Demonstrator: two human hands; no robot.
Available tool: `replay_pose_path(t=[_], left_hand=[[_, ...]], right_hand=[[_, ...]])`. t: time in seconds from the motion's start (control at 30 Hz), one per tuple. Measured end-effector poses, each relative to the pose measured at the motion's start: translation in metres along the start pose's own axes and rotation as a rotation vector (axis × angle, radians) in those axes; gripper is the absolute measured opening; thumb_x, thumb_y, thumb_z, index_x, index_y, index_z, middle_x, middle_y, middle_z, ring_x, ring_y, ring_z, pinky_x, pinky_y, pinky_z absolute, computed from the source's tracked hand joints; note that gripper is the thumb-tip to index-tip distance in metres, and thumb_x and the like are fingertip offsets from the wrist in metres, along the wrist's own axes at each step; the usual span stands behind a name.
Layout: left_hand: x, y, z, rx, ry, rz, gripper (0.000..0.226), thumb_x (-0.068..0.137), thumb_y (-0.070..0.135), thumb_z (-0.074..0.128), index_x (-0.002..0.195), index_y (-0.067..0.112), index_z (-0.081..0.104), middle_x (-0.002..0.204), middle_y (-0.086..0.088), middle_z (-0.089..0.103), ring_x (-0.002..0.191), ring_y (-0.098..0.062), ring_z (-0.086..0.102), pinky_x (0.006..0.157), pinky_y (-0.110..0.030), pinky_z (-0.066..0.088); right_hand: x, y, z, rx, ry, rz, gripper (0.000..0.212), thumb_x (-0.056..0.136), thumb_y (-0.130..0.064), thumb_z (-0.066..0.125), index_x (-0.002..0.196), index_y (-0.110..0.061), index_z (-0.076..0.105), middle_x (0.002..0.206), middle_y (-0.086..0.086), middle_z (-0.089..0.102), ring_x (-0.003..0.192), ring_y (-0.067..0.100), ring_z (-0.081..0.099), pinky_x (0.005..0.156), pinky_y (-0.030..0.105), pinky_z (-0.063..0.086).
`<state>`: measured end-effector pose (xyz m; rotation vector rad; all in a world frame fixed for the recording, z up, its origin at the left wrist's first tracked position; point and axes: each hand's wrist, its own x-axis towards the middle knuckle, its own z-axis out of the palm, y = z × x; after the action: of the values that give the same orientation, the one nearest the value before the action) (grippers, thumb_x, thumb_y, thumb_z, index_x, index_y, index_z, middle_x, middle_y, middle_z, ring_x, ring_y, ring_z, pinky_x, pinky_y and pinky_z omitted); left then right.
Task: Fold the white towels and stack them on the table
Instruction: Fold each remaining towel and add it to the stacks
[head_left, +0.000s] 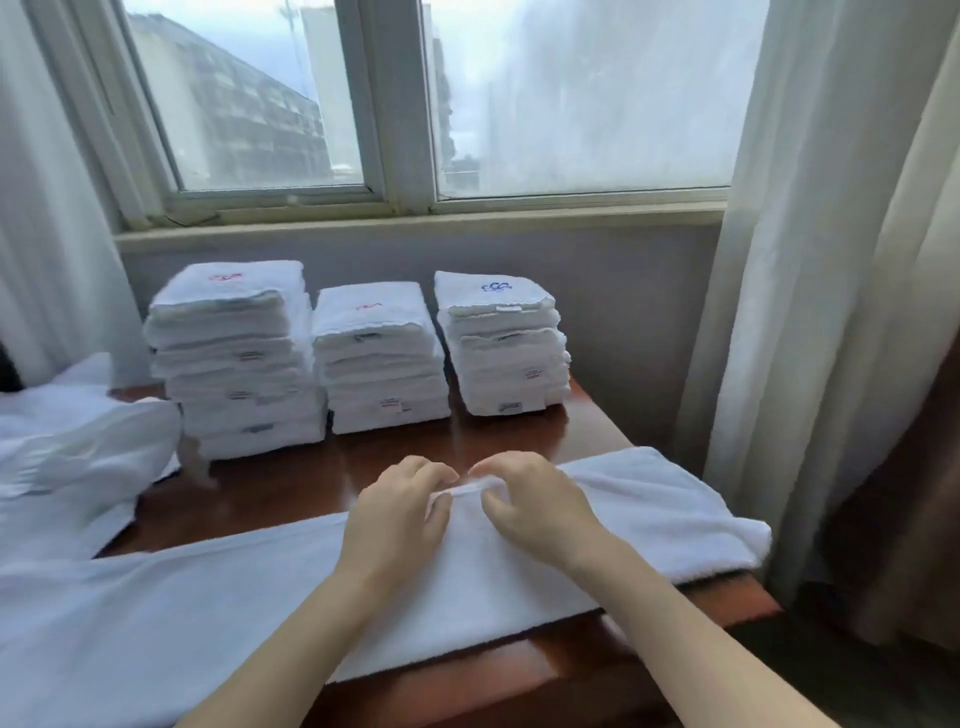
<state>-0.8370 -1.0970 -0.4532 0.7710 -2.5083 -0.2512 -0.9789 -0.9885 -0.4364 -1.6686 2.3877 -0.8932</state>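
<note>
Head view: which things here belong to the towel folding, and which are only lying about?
Job: spread towel, pinched by left hand and right hand; folded stacks; unfolded pile; table.
Just there: window; curtains.

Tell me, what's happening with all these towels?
A person is folding white towels. The left hand and right hand both pinch the far edge of a long towel laid across the near side of the wooden table. Behind it, folded towels already stand in a left stack, a middle stack and a right stack. A loose heap of towels waits on the left.
</note>
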Motion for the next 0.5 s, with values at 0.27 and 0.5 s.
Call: replay_pose_path(t=[0.27,0.5], left_hand=[[-0.074,-0.069,-0.046,0.115,0.093,-0.187,0.026,0.097,0.025,0.056,0.12,0.029,0.067,0.123,0.012,0.059,0.116,-0.011,0.054,0.09,-0.027,0.046],[-0.121,-0.115,-0.079,0.193,0.119,-0.388,0.033,0.097,0.031,0.055,0.128,0.029,0.063,0.136,0.011,0.055,0.129,-0.011,0.048,0.1,-0.028,0.04]], right_hand=[[0.012,-0.075,0.072,-0.186,-0.252,-0.257,0.044,0.103,-0.027,0.037,0.146,-0.018,0.042,0.148,0.001,0.045,0.143,0.021,0.03,0.12,0.046,0.007],[0.025,-0.126,0.117,-0.188,-0.384,-0.374,0.055,0.104,-0.046,0.031,0.154,-0.022,0.026,0.162,-0.002,0.024,0.151,0.016,0.012,0.12,0.044,-0.007]])
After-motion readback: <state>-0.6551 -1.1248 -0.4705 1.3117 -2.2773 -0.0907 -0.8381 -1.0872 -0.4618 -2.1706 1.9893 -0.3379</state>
